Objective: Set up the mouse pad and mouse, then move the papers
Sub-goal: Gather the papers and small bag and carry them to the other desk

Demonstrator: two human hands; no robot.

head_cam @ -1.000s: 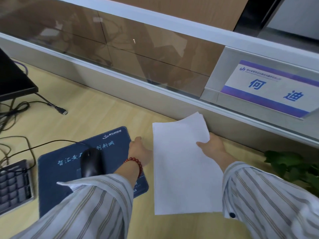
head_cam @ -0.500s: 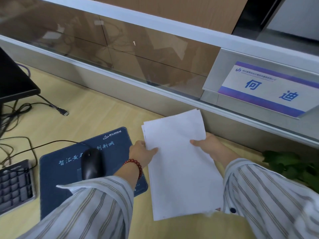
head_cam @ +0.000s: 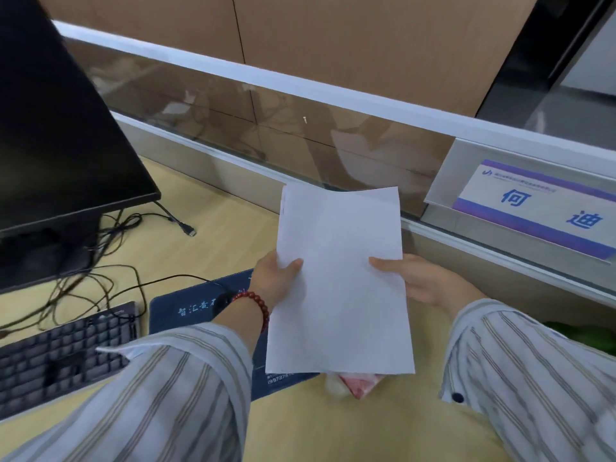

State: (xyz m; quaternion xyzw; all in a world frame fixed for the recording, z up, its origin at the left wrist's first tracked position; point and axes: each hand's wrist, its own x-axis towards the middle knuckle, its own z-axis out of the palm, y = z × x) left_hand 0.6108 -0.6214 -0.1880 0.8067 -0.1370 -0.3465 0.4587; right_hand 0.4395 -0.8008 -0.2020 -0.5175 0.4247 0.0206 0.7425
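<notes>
Far left, a black monitor (head_cam: 56, 135) overhangs the counter (head_cam: 213, 228), with loose cables (head_cam: 110, 248) trailing beneath it. A dark keyboard (head_cam: 56, 358) lies at the lower left. Beside it, the navy mouse pad (head_cam: 186, 305) rests flat, bearing pale Chinese lettering and part of a number, only partly legible; the mouse cannot be made out behind the left wrist. The left hand (head_cam: 276, 278), wearing a red bead bracelet (head_cam: 256, 306), grips the left edge of the papers (head_cam: 340, 278), thumb on top. The right hand (head_cam: 420, 281) clasps the right edge likewise. The papers are raised clear of the counter, blank side up, partly covering the pad's right end. A pinkish object (head_cam: 358, 385) shows below them, unidentifiable. At right, a nameplate (head_cam: 540, 208) on the partition (head_cam: 300, 85) reads 何迪.
</notes>
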